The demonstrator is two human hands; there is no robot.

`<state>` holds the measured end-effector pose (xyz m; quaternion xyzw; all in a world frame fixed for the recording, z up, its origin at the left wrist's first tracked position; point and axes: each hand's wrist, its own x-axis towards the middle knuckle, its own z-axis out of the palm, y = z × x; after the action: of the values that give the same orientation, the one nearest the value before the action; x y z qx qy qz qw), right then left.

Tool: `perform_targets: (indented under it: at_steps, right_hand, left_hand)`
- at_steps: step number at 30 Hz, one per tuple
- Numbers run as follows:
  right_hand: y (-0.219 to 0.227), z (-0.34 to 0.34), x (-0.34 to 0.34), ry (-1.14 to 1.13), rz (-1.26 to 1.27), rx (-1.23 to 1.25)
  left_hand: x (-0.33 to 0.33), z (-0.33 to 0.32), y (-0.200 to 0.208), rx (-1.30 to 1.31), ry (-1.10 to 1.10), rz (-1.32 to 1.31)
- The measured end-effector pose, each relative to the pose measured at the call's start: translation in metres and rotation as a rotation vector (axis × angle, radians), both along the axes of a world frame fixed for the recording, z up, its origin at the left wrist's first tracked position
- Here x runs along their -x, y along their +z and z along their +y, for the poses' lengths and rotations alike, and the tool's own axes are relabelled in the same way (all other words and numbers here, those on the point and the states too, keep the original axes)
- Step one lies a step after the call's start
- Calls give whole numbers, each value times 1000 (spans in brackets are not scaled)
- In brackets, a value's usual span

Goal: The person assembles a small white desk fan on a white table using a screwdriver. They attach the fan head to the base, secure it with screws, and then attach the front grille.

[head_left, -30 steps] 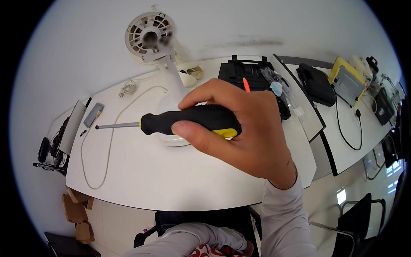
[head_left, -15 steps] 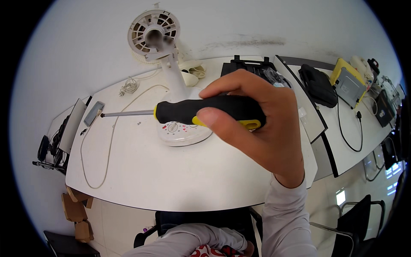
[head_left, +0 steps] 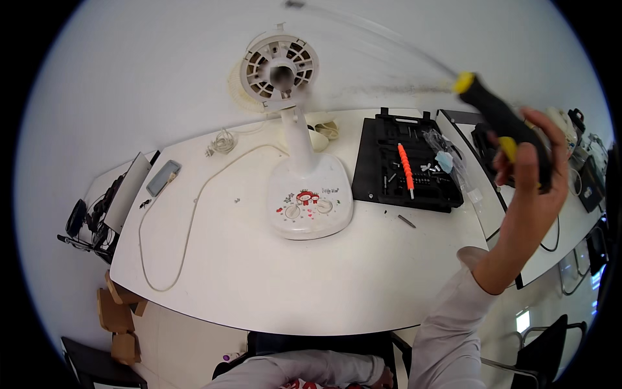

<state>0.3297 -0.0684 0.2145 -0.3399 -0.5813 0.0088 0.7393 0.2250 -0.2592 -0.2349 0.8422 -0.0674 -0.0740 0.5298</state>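
One screwdriver [head_left: 494, 107], one fan [head_left: 299, 150]

On table [head_left: 259, 279], fan [head_left: 299, 144] left of toolbox [head_left: 391, 155]

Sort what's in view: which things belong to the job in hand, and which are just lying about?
Probably the job's:
black-and-yellow screwdriver, in the right hand
white fan
open black tool case

Apparently just lying about:
gray rectangular object, left of the fan
cardboard boxes, lower left
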Motion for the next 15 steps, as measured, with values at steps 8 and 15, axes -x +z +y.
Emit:
perform_targets:
  at_steps: [8,15]
  right_hand:
    - [-2,-7,-18,-335,-39,-104]
    - [-5,-8,3,-358,-190,-129]
  left_hand:
    - [139,69,152,-19,459,90]
    - [197,98,275,43,504,-91]
